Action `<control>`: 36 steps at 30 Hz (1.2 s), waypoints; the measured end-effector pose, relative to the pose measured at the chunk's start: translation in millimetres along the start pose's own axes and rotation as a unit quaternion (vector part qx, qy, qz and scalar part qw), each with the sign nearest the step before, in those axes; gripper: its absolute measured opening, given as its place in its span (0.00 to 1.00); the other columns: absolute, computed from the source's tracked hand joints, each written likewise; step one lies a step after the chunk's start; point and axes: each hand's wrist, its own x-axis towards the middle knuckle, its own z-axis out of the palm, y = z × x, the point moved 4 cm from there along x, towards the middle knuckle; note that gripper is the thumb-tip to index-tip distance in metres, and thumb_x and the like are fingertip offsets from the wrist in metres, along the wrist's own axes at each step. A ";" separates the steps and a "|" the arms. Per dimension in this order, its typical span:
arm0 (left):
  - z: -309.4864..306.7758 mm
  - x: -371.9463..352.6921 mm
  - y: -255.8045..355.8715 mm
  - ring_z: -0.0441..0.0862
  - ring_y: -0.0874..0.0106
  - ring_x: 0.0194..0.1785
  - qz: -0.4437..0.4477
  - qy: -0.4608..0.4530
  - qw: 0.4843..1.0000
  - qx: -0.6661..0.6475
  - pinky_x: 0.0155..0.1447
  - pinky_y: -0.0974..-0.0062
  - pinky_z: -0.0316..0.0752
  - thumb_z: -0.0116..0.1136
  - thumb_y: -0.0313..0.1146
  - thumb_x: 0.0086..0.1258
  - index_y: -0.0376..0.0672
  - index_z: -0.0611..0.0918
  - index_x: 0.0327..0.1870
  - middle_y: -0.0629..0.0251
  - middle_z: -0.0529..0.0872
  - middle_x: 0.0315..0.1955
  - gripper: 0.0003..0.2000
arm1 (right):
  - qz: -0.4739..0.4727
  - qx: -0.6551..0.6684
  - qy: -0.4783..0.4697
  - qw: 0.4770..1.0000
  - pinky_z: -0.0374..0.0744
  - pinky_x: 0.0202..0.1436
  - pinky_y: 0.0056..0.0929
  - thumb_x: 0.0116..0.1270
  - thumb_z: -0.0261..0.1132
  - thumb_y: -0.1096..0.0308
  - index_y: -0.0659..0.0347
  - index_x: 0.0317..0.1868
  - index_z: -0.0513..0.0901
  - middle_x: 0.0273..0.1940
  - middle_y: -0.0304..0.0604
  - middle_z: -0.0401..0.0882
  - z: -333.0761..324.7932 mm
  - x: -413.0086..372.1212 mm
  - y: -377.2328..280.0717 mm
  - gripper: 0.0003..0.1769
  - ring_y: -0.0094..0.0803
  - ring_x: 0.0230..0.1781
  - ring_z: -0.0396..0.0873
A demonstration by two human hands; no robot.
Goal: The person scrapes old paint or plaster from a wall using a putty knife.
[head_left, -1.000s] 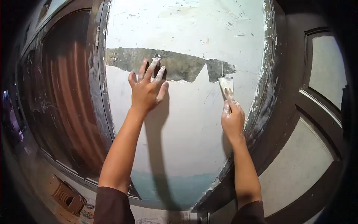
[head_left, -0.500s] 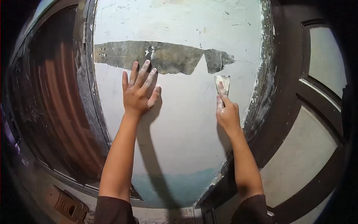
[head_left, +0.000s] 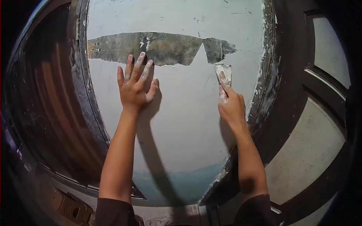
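My left hand (head_left: 136, 84) rests against the white wall (head_left: 181, 124) with its fingers spread, dusted with white powder. Its fingertips reach the lower edge of a bare grey-brown patch (head_left: 166, 49) where the paint layer is gone. In my right hand (head_left: 230, 101) is a putty knife (head_left: 224, 73), its blade pointing up and the index finger stretched along it. The blade's top edge lies just below the patch's lower edge, near its right end. A pointed white sliver of paint stands up into the patch left of the blade. White residue covers the blade.
Worn dark frames (head_left: 269, 67) border the wall on both sides. A brown curtain (head_left: 60, 109) hangs at the left, and a dark panelled door (head_left: 309, 150) stands at the right. On the floor at lower left is a brown plastic object (head_left: 71, 205). The wall's bottom is blue-green.
The view has shifted slightly, so the wall and patch appear higher and further left. The putty knife has come closer to the patch's lower edge. My left hand stays spread on the wall.
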 end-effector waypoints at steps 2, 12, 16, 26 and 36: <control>-1.2 0.7 1.3 0.61 0.56 0.85 -0.002 -0.008 1.000 0.002 0.86 0.48 0.44 0.62 0.45 0.71 0.56 0.82 0.72 0.67 0.73 0.79 0.26 | -0.001 -0.006 0.000 1.000 0.78 0.44 0.54 0.73 0.60 0.70 0.62 0.57 0.88 0.37 0.66 0.85 -0.4 5.7 -4.4 0.16 0.66 0.38 0.83; -2.9 1.1 4.6 0.62 0.55 0.85 -0.005 -0.003 1.000 0.002 0.85 0.46 0.46 0.62 0.46 0.71 0.54 0.83 0.72 0.67 0.73 0.80 0.27 | 0.031 0.000 -0.015 0.999 0.80 0.48 0.55 0.75 0.60 0.64 0.54 0.60 0.88 0.38 0.64 0.87 -6.1 4.8 -15.8 0.18 0.66 0.42 0.84; 0.6 -0.7 3.6 0.60 0.56 0.86 -0.007 -0.009 1.000 0.012 0.86 0.46 0.43 0.61 0.46 0.72 0.55 0.82 0.72 0.67 0.72 0.80 0.27 | 0.052 -0.009 -0.026 0.998 0.81 0.49 0.56 0.76 0.61 0.62 0.54 0.57 0.90 0.39 0.64 0.87 -5.0 -6.9 -9.1 0.17 0.66 0.43 0.85; -4.5 0.6 7.3 0.60 0.56 0.86 -0.019 -0.012 1.000 -0.004 0.86 0.46 0.45 0.61 0.44 0.71 0.54 0.82 0.72 0.67 0.72 0.80 0.27 | 0.070 -0.010 -0.063 0.995 0.81 0.51 0.60 0.74 0.60 0.63 0.50 0.56 0.90 0.42 0.59 0.89 2.7 -7.1 -11.0 0.17 0.63 0.46 0.86; -5.1 0.7 7.0 0.60 0.56 0.86 -0.015 -0.013 1.000 0.004 0.86 0.47 0.45 0.62 0.44 0.70 0.54 0.82 0.72 0.67 0.73 0.79 0.27 | 0.056 -0.041 -0.042 0.997 0.81 0.50 0.61 0.73 0.60 0.63 0.50 0.58 0.89 0.39 0.60 0.89 4.1 -0.3 -22.8 0.18 0.66 0.43 0.85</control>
